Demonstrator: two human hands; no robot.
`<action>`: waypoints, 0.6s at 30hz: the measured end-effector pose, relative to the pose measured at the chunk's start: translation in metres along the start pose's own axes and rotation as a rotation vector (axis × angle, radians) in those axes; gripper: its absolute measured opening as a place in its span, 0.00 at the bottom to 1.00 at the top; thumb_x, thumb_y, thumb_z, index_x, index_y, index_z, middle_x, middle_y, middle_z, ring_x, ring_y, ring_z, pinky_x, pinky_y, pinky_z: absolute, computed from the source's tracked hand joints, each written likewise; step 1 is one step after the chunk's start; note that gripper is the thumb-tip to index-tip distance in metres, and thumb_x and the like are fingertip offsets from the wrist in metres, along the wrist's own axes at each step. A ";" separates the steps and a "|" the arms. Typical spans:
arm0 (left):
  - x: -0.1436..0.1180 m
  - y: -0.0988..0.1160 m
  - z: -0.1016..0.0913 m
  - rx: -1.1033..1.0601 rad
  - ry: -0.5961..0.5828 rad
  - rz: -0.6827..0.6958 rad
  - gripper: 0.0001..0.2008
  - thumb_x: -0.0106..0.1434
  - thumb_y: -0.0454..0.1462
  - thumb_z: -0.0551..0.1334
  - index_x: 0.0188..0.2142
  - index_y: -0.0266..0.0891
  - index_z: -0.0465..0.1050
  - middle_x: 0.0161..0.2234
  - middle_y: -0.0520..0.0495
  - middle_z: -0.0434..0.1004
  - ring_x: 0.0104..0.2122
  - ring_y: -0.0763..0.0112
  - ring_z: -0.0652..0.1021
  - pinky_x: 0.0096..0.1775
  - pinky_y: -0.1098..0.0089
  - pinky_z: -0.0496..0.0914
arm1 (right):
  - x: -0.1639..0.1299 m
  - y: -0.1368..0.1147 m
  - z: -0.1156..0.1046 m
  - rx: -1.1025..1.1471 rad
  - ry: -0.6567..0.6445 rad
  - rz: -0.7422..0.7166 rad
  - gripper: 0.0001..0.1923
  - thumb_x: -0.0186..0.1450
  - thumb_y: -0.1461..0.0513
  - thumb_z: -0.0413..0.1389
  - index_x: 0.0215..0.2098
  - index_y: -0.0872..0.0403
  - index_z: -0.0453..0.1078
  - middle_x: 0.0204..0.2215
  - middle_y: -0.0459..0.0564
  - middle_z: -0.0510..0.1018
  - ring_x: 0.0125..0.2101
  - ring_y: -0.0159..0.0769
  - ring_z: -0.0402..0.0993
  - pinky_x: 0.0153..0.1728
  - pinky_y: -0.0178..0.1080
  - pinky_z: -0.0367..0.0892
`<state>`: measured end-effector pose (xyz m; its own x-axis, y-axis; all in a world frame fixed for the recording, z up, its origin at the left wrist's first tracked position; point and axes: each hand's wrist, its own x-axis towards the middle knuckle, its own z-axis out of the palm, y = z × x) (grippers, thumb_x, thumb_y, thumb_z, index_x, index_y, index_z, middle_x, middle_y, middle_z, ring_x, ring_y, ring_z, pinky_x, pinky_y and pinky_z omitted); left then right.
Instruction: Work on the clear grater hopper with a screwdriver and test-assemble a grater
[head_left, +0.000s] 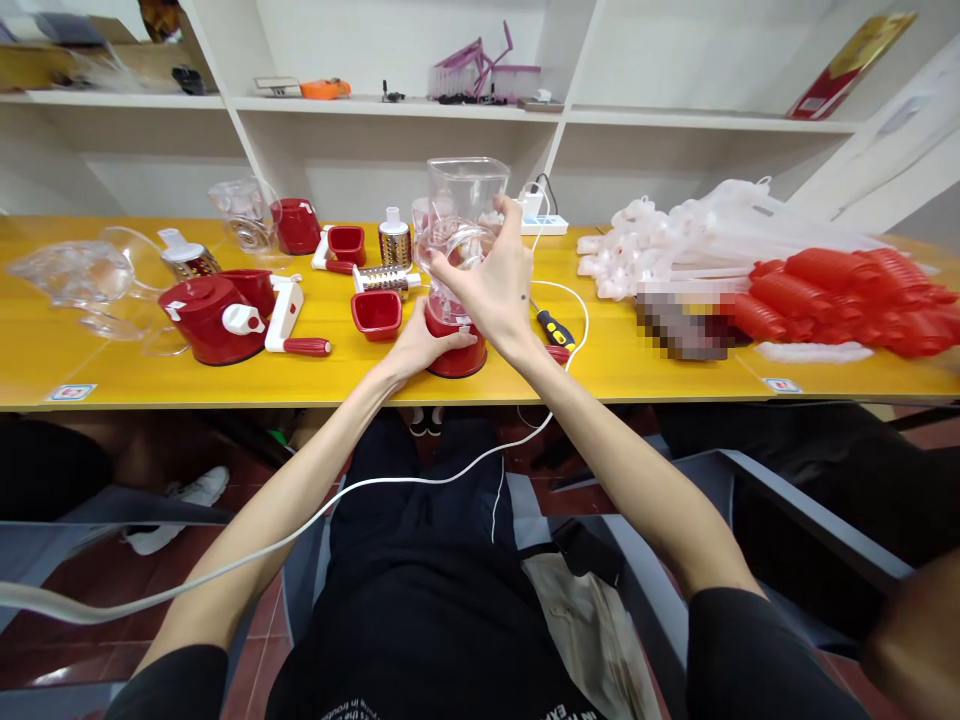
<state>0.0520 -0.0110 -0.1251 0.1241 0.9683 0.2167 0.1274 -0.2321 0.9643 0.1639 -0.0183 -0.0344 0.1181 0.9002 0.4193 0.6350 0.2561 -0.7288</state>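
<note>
1. Our left grip (415,347) is closed around the left side of a round, glossy red plastic base (456,364), its thumb across the front.
2. Our right grip (491,275) is curled around a clear plastic housing with a squarish open top (466,178); we see it directly above the base, but cannot tell whether it is fully seated.
3. The base stands near our edge of the yellow wooden tabletop (360,380). Taking it as the clock's centre, we have a small red rectangular plastic cup (376,316) near ten o'clock and an upright perforated metal drum with a white stem (394,245) at eleven.
4. At three o'clock we see a black-and-yellow screwdriver (556,329) nearby and, well apart, piled red ribbed plastic cylinders (847,295).
5. At nine o'clock we have a red plastic grinder body (214,325), well apart.
</note>
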 end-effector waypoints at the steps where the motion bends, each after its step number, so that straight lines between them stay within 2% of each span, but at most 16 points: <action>1: -0.001 0.000 0.000 0.001 -0.002 0.001 0.34 0.51 0.38 0.74 0.54 0.39 0.61 0.59 0.38 0.73 0.60 0.58 0.75 0.64 0.54 0.67 | -0.001 0.000 0.000 0.002 0.006 -0.005 0.48 0.56 0.49 0.57 0.68 0.55 0.42 0.62 0.53 0.60 0.56 0.20 0.66 0.72 0.43 0.64; 6: -0.001 -0.002 -0.002 0.000 -0.010 0.015 0.34 0.51 0.38 0.74 0.54 0.40 0.61 0.58 0.39 0.73 0.60 0.57 0.75 0.64 0.53 0.67 | 0.000 0.004 0.002 0.014 0.005 -0.044 0.46 0.57 0.50 0.57 0.66 0.58 0.43 0.63 0.57 0.57 0.58 0.21 0.65 0.71 0.39 0.66; 9: 0.001 -0.005 -0.002 0.003 -0.013 0.025 0.36 0.51 0.39 0.74 0.56 0.41 0.60 0.60 0.39 0.72 0.61 0.57 0.74 0.65 0.53 0.66 | 0.009 0.011 -0.003 0.040 -0.052 -0.090 0.46 0.56 0.51 0.58 0.65 0.57 0.44 0.62 0.55 0.60 0.55 0.15 0.67 0.69 0.33 0.68; 12: 0.003 -0.008 -0.002 0.020 -0.010 0.045 0.37 0.51 0.40 0.74 0.57 0.41 0.60 0.61 0.39 0.71 0.62 0.56 0.73 0.64 0.53 0.66 | 0.023 0.017 -0.018 0.100 -0.113 -0.139 0.42 0.58 0.51 0.56 0.65 0.54 0.44 0.60 0.51 0.63 0.52 0.10 0.69 0.63 0.25 0.72; 14: 0.003 -0.010 -0.002 0.042 -0.006 0.065 0.36 0.51 0.41 0.73 0.56 0.40 0.60 0.60 0.39 0.71 0.61 0.55 0.74 0.64 0.53 0.66 | 0.030 0.019 -0.031 0.146 -0.094 -0.174 0.39 0.61 0.51 0.52 0.65 0.52 0.41 0.63 0.52 0.59 0.55 0.09 0.68 0.60 0.22 0.73; 16: 0.001 -0.010 -0.002 0.072 0.001 0.096 0.38 0.50 0.42 0.74 0.56 0.39 0.60 0.60 0.38 0.71 0.61 0.55 0.74 0.64 0.53 0.65 | 0.032 0.023 -0.042 0.183 -0.044 -0.199 0.39 0.62 0.50 0.51 0.65 0.51 0.40 0.67 0.51 0.50 0.61 0.11 0.65 0.62 0.21 0.73; 18: -0.001 -0.010 -0.002 0.115 0.007 0.133 0.42 0.47 0.42 0.76 0.57 0.38 0.59 0.62 0.36 0.68 0.62 0.54 0.72 0.65 0.54 0.64 | 0.029 0.029 -0.049 0.212 -0.001 -0.196 0.40 0.61 0.50 0.52 0.65 0.51 0.41 0.68 0.51 0.47 0.63 0.12 0.64 0.64 0.22 0.72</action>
<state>0.0483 -0.0096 -0.1350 0.1402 0.9288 0.3431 0.2222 -0.3672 0.9032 0.2231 -0.0017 -0.0170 0.0079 0.8266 0.5627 0.4717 0.4931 -0.7310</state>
